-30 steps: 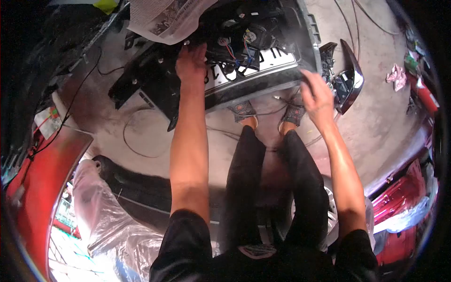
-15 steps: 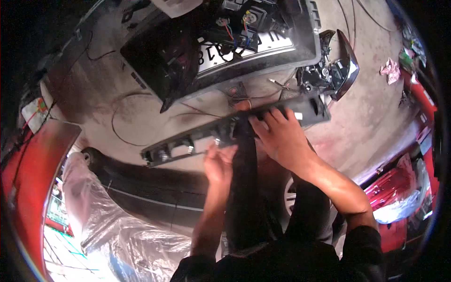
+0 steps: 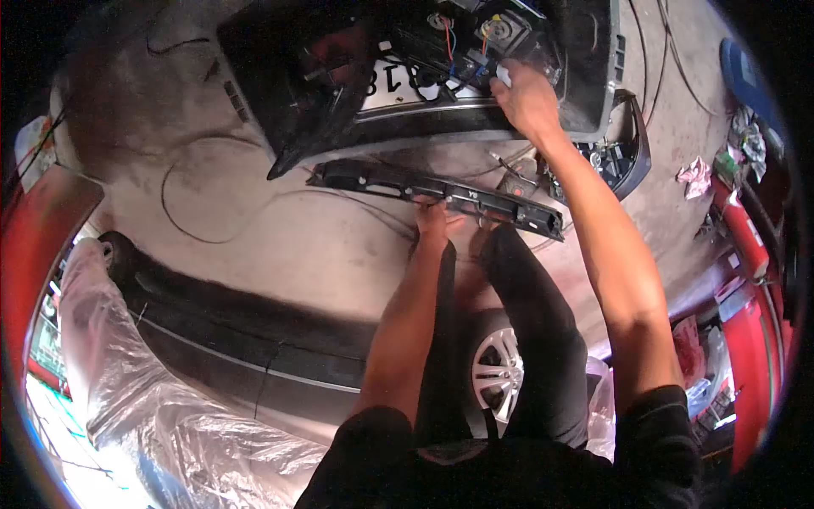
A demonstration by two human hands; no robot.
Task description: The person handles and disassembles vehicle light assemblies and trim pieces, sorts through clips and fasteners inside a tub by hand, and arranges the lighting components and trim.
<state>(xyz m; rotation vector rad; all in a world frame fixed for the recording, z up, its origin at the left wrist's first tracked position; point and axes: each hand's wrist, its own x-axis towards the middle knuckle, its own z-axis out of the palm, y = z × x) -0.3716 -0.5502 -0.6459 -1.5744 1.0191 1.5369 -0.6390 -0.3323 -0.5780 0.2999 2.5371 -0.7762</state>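
My left hand [image 3: 434, 222] is closed round the near edge of a long black trim strip [image 3: 500, 204], which is held above the floor in front of my legs, its ribbed side up. My right hand [image 3: 527, 97] reaches over the large black bumper panel [image 3: 407, 131], fingers bent beside the wires and a small white piece; whether they grip anything is hard to make out. On the panel lie a white number plate [image 3: 386, 89] and a round grey part with coloured wires [image 3: 502, 32].
A black lamp unit [image 3: 632, 153] lies right of the panel. Thin cables [image 3: 203, 237] cross the floor. A dark car body [image 3: 254, 339] with a wheel [image 3: 498, 373] is close to my legs, beside plastic sheeting [image 3: 170, 424]. Red panels stand at both sides; a pink crumpled cloth [image 3: 695, 178] lies right.
The trim strip has come into view, then turned and moved away from me in my left hand. My right hand has left it and reached forward to the panel. The view has shifted.
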